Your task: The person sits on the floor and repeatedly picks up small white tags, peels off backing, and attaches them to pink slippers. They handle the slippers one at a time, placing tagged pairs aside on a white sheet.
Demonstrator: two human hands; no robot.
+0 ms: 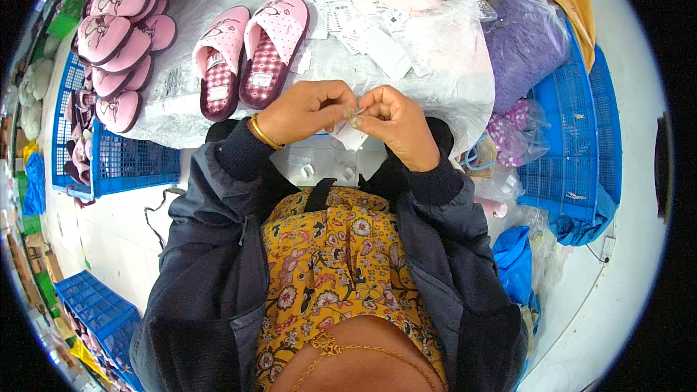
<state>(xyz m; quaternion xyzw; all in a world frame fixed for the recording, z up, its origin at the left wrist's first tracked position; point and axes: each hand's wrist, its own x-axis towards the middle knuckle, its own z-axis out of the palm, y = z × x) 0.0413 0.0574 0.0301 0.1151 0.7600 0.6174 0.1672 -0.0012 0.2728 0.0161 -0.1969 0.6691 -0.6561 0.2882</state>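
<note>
Above my lap at the table's near edge, my left hand (311, 112) and my right hand (394, 125) meet with their fingertips pinched together. A white paper tag (350, 136) hangs from between them. Something thin and pale shows at the fingertips, too small to make out. Just beyond my left hand, a pair of pink slippers, the left one (220, 65) and the right one (274, 51), lies side by side on the table. They have dotted uppers, checked insoles and dark maroon edges, with a white label on each insole.
Plastic film covers the table (465, 65), with loose white tags (385, 51) scattered on it. Pink slippers (120, 43) are piled at the left. Blue crates (138, 163) stand on the left, and another blue crate (563, 152) holding a purple bundle (526, 43) is at the right.
</note>
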